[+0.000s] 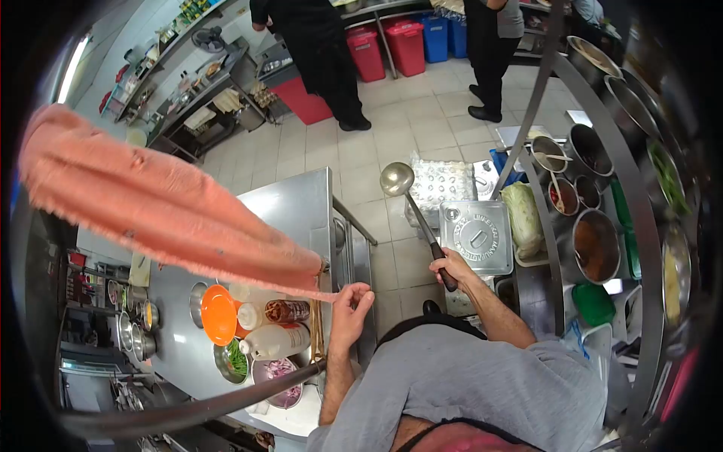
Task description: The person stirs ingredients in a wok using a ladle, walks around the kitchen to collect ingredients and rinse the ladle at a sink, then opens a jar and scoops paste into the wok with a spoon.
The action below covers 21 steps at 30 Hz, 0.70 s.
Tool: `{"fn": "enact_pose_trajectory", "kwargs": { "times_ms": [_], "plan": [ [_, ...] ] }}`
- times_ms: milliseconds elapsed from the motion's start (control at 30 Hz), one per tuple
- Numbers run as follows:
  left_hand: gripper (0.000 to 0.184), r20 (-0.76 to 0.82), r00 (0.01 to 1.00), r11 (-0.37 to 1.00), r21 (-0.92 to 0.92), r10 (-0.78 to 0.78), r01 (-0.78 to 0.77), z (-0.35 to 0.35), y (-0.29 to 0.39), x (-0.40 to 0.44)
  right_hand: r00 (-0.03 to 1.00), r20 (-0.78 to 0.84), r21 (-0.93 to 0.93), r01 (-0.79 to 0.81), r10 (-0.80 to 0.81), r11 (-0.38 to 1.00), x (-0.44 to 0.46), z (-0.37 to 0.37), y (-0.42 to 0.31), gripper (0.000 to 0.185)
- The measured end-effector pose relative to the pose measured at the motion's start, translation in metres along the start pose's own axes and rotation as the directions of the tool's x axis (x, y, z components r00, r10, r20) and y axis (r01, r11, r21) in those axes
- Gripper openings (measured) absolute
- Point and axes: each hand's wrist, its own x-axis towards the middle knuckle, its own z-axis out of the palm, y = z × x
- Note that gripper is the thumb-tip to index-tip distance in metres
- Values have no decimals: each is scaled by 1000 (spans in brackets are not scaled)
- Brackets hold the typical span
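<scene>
My right hand (450,271) is closed around the black handle of a steel ladle (397,179), its bowl pointing away over the floor. My left hand (350,313) pinches the corner of a salmon-pink cloth (166,203), which stretches up and left, close to the camera. Beneath the cloth, on the steel counter (177,331), stand an orange bowl (219,315), a white bottle (275,341), a dark sauce bottle (287,310), a bowl of chopped greens (235,363) and a bowl of sliced red onion (279,382). Right of the ladle is a square steel lid (476,237).
A cabbage (523,222) lies beside several sauce pots (596,245) on the right. Metal bars (203,399) cross at left and right. Two people (312,53) in dark clothes stand across the tiled floor (407,135), near red bins (404,47) and blue bins.
</scene>
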Motion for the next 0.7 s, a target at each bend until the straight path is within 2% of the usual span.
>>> {"fn": "enact_pose_trajectory", "kwargs": {
  "times_ms": [100, 233, 300, 367, 433, 500, 567, 600, 633, 700],
  "plan": [
    [15, -29, 999, 999, 40, -26, 27, -6, 8, 22, 1000, -19, 24, -20, 20, 1000, 38, -5, 1, 31],
    [16, -69, 997, 999, 29, 24, -22, -19, 22, 44, 999, -23, -76, -35, 33, 996, 93, -9, -2, 32],
    [17, -66, 996, 998, 29, 61, -59, -26, 32, 53, 998, 10, -153, -52, 54, 987, 121, -16, 1, 42],
    [20, -141, 988, 989, -129, 58, -76, -29, 41, 63, 996, -89, -196, -41, 24, 980, 136, -17, -3, 41],
    [26, -115, 991, 985, -151, 68, -85, -34, 47, 70, 996, -84, -283, -29, 5, 959, 158, -25, 2, 39],
    [32, -165, 986, 990, -129, 38, -60, -37, 62, 73, 996, -84, -333, -47, 20, 942, 166, -30, -3, 41],
    [39, -132, 990, 982, -175, 41, -64, -43, 58, 85, 992, -123, -469, -42, -18, 882, 174, -37, 0, 44],
    [41, -151, 983, 980, -153, 100, -124, -43, 58, 93, 989, -145, -448, -94, 31, 889, 171, -34, -8, 49],
    [44, -172, 973, 976, -129, 152, -175, -43, 60, 98, 989, -150, -487, -63, -13, 871, 178, -39, 0, 49],
    [50, -176, 978, 981, -141, 108, -134, -46, 64, 111, 988, -155, -524, -60, -26, 850, 172, -36, -13, 44]
  ]
}}
